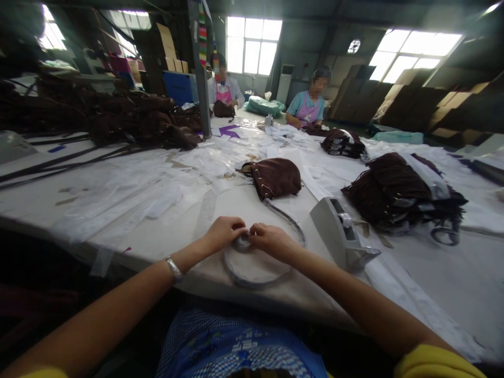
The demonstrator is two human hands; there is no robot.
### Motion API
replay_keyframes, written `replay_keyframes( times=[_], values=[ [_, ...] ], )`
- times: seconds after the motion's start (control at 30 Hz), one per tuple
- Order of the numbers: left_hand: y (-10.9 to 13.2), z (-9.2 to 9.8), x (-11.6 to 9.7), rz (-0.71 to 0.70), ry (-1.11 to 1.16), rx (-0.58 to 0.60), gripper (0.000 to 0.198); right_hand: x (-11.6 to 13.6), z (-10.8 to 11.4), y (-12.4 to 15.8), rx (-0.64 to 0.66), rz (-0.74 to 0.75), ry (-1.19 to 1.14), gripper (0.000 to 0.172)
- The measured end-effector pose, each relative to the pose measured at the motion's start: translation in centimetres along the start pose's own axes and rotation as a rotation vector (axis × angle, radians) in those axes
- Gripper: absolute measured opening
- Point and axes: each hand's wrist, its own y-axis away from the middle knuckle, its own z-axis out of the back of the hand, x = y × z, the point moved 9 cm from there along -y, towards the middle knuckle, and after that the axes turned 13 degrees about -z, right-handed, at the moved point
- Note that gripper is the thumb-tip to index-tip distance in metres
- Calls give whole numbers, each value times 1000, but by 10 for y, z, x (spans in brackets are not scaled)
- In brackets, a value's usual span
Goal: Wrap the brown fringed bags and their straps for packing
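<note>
L hand (223, 232) – fingers closed, pinching strap (289, 221) at loop top | R hand (272, 241) – same pinch, touching L | strap runs fwd-right to brown bag (275, 178) – R hand nearer | loop lies body-side

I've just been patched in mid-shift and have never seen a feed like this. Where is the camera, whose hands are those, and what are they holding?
There is no machine here. One camera sits on a person's head and looks forward and down at their own two bare hands. The left hand and the right hand meet near the table's front edge, both pinching a grey strap. The strap lies in a loop on the white table and runs up to a brown bag. To the right are a grey device, perhaps a tape dispenser, and a pile of brown fringed bags. At the far end sit a person in a pink apron and a second person.
</note>
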Motion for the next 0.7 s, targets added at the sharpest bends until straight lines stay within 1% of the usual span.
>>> replay_keyframes(
  times=[0.1, 0.2, 0.27, 0.3, 0.37, 0.43, 0.5, 0.57, 0.6, 0.7],
  values=[
    [12, 7, 0, 42, -80, -54, 31, 2, -2, -2, -26, -119, 12, 16],
    [18, 8, 4, 98, -85, -34, 33, 4, -3, -4, -40, -234, -4, 21],
    [16, 7, 9, 111, -42, -7, 31, 4, -4, -5, -29, -263, -40, 24],
    [13, 6, 11, 103, -15, 3, 31, 5, -3, -5, -21, -239, -70, 23],
    [5, 5, 13, 68, 39, 29, 33, 9, 0, -4, -12, -112, -126, 18],
    [-4, 3, 13, 15, 96, 67, 35, 9, 5, 0, -16, 36, -127, 24],
    [-11, 0, 12, -35, 146, 106, 35, 3, 7, 3, -16, 109, -75, 30],
    [-15, -3, 9, -54, 169, 121, 34, -3, 4, 5, 3, 124, -6, 27],
    [-15, -3, 8, -50, 164, 110, 32, -4, 1, 6, 12, 117, 21, 26],
    [-8, 1, 5, -11, 98, 31, 24, -4, -4, 7, -3, 41, 75, 20]
  ],
)
